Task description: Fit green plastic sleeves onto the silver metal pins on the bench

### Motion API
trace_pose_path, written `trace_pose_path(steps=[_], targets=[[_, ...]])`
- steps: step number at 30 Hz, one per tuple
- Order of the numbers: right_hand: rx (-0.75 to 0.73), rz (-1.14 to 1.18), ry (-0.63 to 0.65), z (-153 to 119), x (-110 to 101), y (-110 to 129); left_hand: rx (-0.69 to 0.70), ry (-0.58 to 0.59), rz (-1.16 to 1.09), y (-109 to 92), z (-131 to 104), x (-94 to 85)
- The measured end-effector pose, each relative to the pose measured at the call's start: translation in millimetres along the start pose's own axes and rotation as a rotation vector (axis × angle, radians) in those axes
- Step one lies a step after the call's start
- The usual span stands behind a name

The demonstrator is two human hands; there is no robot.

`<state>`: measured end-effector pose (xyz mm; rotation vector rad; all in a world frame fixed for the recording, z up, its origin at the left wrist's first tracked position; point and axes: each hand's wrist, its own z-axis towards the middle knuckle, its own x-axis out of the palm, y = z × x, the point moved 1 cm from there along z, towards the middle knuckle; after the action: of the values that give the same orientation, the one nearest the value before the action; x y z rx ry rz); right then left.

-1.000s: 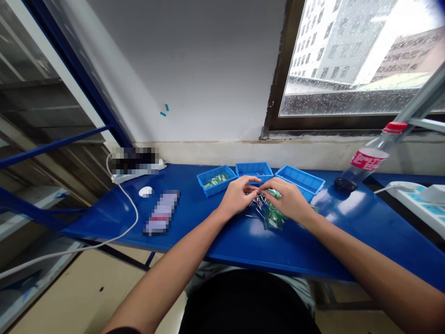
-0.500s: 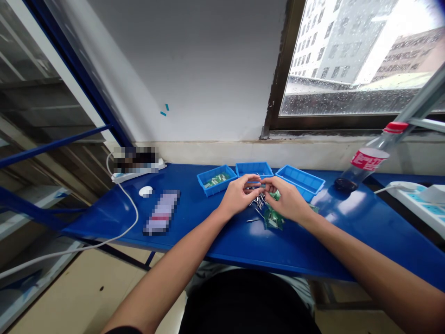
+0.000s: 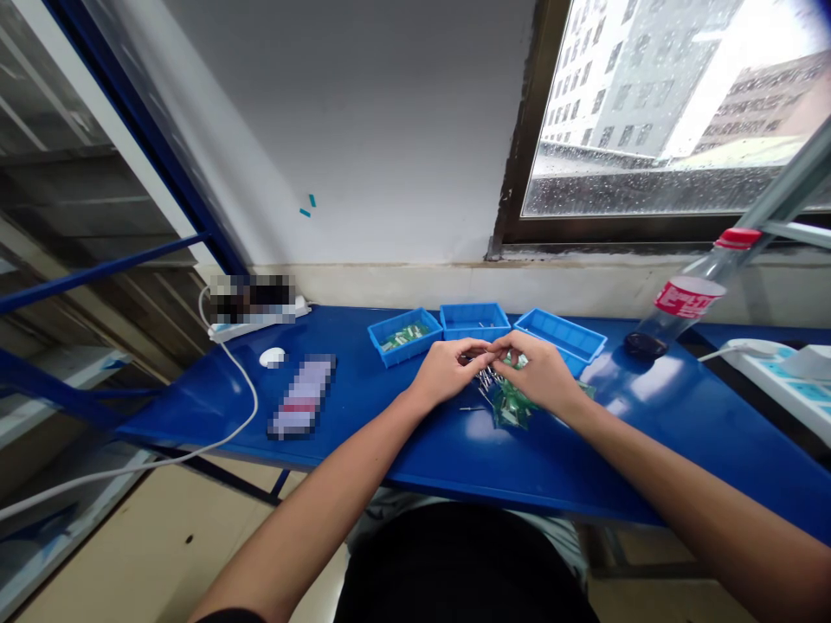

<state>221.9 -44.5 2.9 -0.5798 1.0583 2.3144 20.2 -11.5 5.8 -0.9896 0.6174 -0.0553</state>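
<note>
Fingertips pinched, my left hand [image 3: 447, 368] and my right hand [image 3: 536, 368] meet over a mixed heap on the blue table. Whatever sits between the fingertips is too small and too covered to name. Under the hands lie several thin silvery metal pins [image 3: 486, 381]. Beside them, below my right hand, is a pile of green-and-white small pieces [image 3: 512, 407], perhaps in clear green wrapping. One loose pin [image 3: 468, 408] lies apart to the left of the heap. My right hand partly hides the pile.
Behind the hands stand a left blue bin [image 3: 389, 353] with green-and-white pieces, a middle bin [image 3: 475, 316] with a few small bits, and a right bin [image 3: 568, 342]. A bottle [image 3: 688, 298] stands right. A phone-like slab [image 3: 303, 396], white cable [image 3: 250, 381] and power strip [image 3: 260, 322] lie left.
The fingers of both hands have drawn closer together and sunk slightly, from a looser, more raised pose to a tight pinch. The bins and heap look the same.
</note>
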Motion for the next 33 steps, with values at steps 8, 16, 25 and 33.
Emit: trace_pose_path(steps=[8, 16, 25, 33], targets=[[0.002, -0.004, 0.067, -1, 0, 3, 0.017, -0.069, 0.003, 8, 1, -1.1], [0.006, 0.015, 0.108, -1, -3, 10, 0.084, 0.107, 0.13, 5, -4, -2.3], [0.039, 0.028, 0.071, 0, -5, 4, 0.121, -0.046, 0.063, 0, 1, -4.0], [-0.021, -0.009, 0.116, -2, -1, 3, 0.036, -0.123, -0.14, 0, 5, -4.4]])
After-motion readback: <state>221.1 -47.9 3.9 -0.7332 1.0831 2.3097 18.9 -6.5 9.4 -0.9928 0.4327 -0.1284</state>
